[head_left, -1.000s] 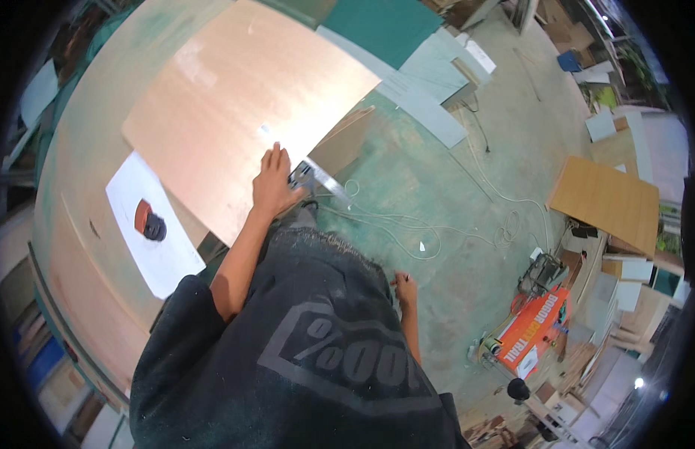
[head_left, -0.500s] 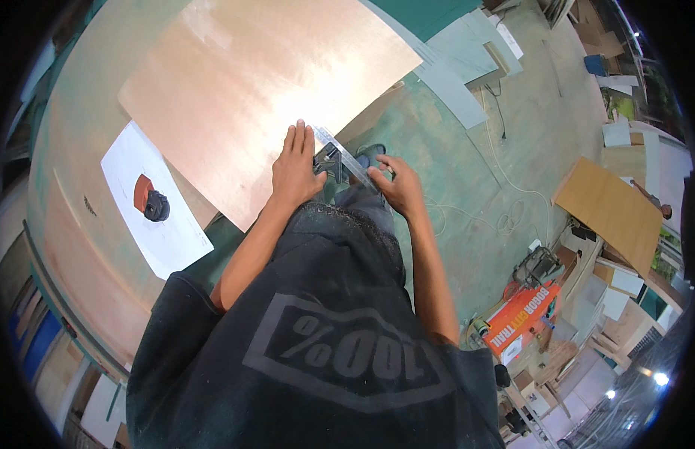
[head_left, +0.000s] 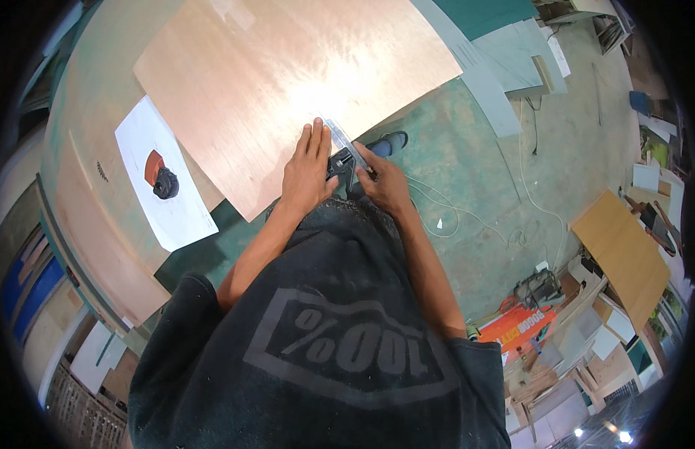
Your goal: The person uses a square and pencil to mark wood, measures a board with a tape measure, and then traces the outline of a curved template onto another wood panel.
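**Workshop floor (head_left: 474, 176) and desk (head_left: 85, 138): wooden panel (head_left: 287, 90) and metal strip (head_left: 337, 135)**

Wooden panel: large, pale, flat on the desk, lit by a bright glare.
Metal strip: narrow, silver, aslant at the panel's near right edge, between the hands.
Black fitting (head_left: 340, 163): beside the strip, at the same edge; partly hidden, exact kind unclear.
Left hand (head_left: 308, 170): laid flat on the panel's edge, fingers extended, thumb apart near the fitting. Position on the panel much as half a second ago.
Right hand (head_left: 385, 183): curled, thumb and fingers closed on the strip's near end. One second ago it hung low at the person's side; half a second ago it was at the strip with fingers more spread. Now drawn in nearer the left hand.
White sheet (head_left: 190, 217): left of the panel, bearing an orange-and-black object (head_left: 161, 177); both as before.
Sandalled foot (head_left: 394, 142): on the green floor, beyond the right hand.
Pale cable (head_left: 456, 217): looped on the floor, right.
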